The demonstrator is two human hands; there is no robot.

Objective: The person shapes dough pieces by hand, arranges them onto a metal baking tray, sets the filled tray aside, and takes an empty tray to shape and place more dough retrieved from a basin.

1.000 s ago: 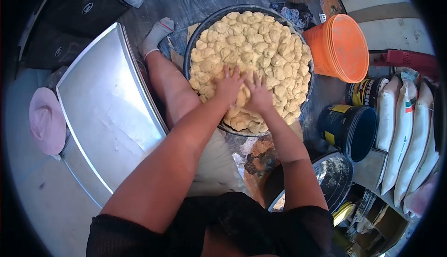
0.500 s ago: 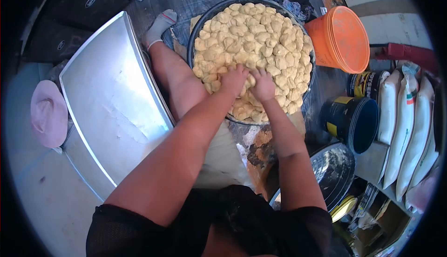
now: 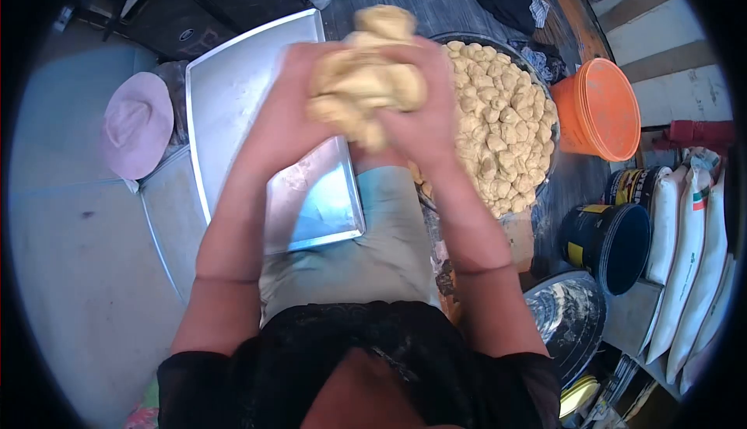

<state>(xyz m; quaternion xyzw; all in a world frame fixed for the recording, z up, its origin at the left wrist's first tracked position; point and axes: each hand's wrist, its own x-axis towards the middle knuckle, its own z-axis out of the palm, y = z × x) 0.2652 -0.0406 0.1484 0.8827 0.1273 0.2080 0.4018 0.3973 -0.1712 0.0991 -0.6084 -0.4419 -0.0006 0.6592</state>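
A clump of several yellowish dough balls (image 3: 362,79) is lifted between my two hands, blurred by motion. My left hand (image 3: 296,106) is wrapped round the clump's left side, above the shiny metal tray (image 3: 233,94). From the right, my right hand (image 3: 424,106) closes on the same clump. The tray lies bare beside and partly over my leg. A wide round black tub (image 3: 554,129) heaped with more dough balls (image 3: 502,126) stands to the right. My right arm covers part of its near left side.
An orange bucket (image 3: 599,110) and dark buckets (image 3: 607,246) stand right of the tub, near several white sacks (image 3: 689,266). A black basin (image 3: 572,324) is at lower right. A pink hat (image 3: 138,126) lies left of the tray; black cases (image 3: 226,1) stand behind it.
Both hands have risen out of the tub and moved left with a clump of dough balls, over the tray's right side. The view has shifted left.
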